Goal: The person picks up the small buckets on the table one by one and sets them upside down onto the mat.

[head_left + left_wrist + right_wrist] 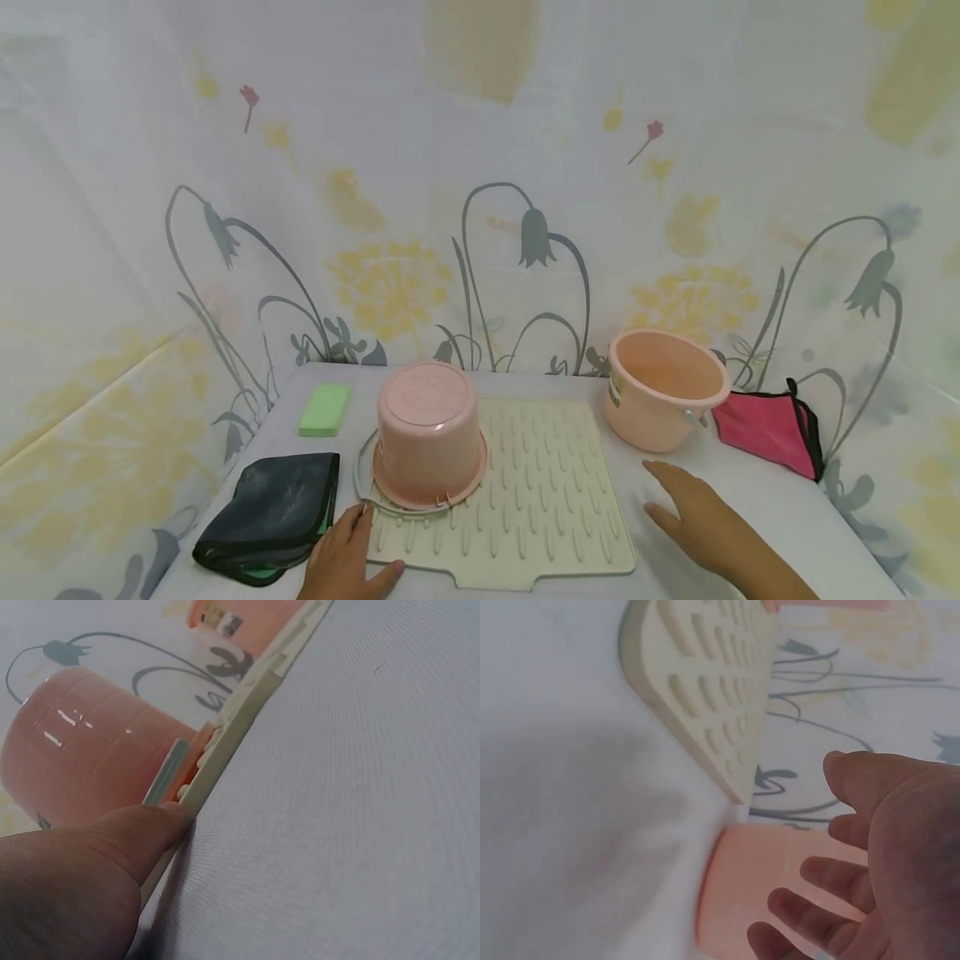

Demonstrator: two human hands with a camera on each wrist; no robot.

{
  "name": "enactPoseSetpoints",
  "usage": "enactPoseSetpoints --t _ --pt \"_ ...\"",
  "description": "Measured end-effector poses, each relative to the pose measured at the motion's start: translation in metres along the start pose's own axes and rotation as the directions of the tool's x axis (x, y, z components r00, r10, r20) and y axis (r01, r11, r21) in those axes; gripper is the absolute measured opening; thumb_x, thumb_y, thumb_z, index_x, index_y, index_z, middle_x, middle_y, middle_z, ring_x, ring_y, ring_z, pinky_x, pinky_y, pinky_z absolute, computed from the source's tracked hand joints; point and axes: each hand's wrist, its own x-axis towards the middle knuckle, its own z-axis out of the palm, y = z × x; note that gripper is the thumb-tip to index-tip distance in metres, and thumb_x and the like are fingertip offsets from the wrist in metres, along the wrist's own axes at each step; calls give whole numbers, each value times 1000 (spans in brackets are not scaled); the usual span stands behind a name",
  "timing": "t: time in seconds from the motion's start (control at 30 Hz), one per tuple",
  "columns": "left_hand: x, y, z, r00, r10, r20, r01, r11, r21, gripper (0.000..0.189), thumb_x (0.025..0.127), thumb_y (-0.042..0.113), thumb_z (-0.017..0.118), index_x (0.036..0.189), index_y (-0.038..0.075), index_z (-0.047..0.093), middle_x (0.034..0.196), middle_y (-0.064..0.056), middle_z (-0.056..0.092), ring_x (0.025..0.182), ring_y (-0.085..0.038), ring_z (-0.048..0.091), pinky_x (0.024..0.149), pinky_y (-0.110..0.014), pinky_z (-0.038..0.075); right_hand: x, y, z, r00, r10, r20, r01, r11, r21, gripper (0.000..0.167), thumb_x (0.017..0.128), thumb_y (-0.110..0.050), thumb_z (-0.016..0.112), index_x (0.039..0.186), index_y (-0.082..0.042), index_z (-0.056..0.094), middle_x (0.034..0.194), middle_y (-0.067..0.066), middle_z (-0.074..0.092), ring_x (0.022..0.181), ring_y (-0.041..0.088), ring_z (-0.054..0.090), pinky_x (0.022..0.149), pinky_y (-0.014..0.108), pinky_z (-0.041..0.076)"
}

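An upside-down pink bucket stands on the left part of a cream ribbed draining board, its handle lying around the rim. My left hand is at the board's front left corner, fingers extended beside the handle. In the left wrist view, the thumb touches the board's edge. A second pink bucket stands upright right of the board, mouth up. My right hand hovers in front of it, holding nothing. The right wrist view shows its fingers spread and relaxed, overlapping that bucket.
Left of the board lie a light green sponge and a folded dark cloth with black trim. A red-pink cloth with black edging lies at the far right. A flower-printed curtain stands behind the white table.
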Motion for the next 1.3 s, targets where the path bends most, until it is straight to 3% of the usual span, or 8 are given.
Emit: enactPoseSetpoints --t 0.17,0.43,0.63,0.87,1.07,1.3 --pt "1 -1 1 1000 1 -6 -1 1000 8 103 81 65 80 147 -8 51 152 -28 46 137 -52 48 107 -72 38 8 -1 -30 992 -51 -114 39 994 -105 69 97 -34 75 153 -2 49 152 27 51 140 52 48 108 70 42" --pt "2 -2 1 1000 8 -12 -8 1000 10 102 81 64 80 147 -9 51 151 -28 46 137 -51 48 107 -73 37 31 -1 -65 961 -99 -259 56 984 -169 66 97 -28 73 149 5 50 148 32 50 133 57 48 105 72 42" --pt "1 -2 0 1000 14 -18 -14 1000 3 102 81 65 80 146 -9 52 151 -28 46 137 -51 48 107 -73 37 50 2 -75 933 -162 -321 95 972 -215 61 95 -26 75 140 10 55 137 33 57 127 54 53 103 69 45" --pt "0 -1 0 1000 17 -21 -17 1000 6 102 81 65 80 146 -8 52 151 -28 46 136 -51 48 106 -73 37 68 6 -78 913 -231 -336 137 950 -282 58 95 -25 76 135 12 57 129 31 63 123 50 59 100 65 50" --pt "2 0 -1 1000 2 -15 -2 1000 8 102 81 64 80 147 -8 52 152 -27 45 137 -51 47 107 -73 36 86 9 -79 920 -241 -309 148 944 -295 56 96 -27 75 132 11 59 124 31 65 114 49 64 94 63 53" --pt "3 0 2 1000 -8 -15 9 1000 24 102 80 67 80 146 -7 53 152 -27 47 137 -51 48 106 -73 38 102 17 -68 956 -156 -247 98 967 -234 59 96 -30 74 137 10 58 131 34 64 121 52 61 101 67 49"
